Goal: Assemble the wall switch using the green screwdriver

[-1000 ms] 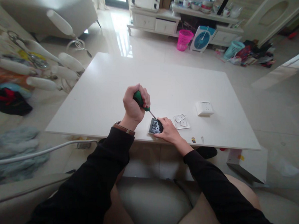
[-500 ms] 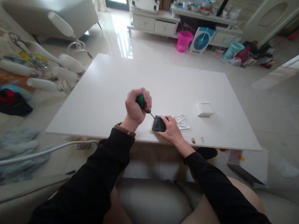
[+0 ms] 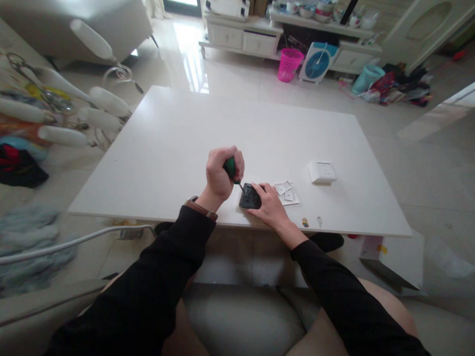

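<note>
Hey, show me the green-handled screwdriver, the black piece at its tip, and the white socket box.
Green-handled screwdriver (image 3: pixel 229 168), head view: on the green handle.
Black piece (image 3: pixel 249 198), head view: on its uncovered left part.
White socket box (image 3: pixel 324 172), head view: on its socket face.

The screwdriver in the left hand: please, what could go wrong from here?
The screwdriver might slip off the black piece and poke the right hand, which grips that piece close to the tip. The piece could also slide, as only that hand is seen steadying it. The small white plates beside the right hand might get knocked.
</note>
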{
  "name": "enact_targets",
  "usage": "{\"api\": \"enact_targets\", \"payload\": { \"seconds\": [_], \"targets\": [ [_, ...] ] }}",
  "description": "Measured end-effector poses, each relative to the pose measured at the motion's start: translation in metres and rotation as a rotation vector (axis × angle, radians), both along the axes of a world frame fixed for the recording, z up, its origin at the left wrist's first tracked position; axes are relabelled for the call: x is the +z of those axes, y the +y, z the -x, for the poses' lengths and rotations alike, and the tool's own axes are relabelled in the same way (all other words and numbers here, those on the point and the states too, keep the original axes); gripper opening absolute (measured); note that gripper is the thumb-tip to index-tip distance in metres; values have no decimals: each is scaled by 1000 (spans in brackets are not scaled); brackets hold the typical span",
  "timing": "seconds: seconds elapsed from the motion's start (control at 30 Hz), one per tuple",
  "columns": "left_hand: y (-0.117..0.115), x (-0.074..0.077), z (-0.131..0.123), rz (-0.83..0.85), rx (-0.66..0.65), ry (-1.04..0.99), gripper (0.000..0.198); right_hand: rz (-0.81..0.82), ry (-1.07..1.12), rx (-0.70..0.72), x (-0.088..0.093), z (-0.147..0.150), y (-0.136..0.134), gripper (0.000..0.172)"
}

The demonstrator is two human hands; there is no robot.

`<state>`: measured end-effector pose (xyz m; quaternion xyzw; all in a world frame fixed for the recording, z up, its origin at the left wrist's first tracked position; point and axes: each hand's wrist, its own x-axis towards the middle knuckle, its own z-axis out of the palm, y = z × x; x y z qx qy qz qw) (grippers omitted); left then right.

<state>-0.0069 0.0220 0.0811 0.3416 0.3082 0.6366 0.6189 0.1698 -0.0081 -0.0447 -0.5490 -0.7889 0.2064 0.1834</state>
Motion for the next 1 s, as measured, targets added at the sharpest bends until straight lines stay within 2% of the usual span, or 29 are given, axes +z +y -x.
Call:
{"api": "enact_targets", "payload": {
  "seconds": [1.0],
  "targets": [
    [2, -9, -5, -26, -20, 54, 60, 22, 2, -5, 2, 1, 0, 86]
  ]
}}
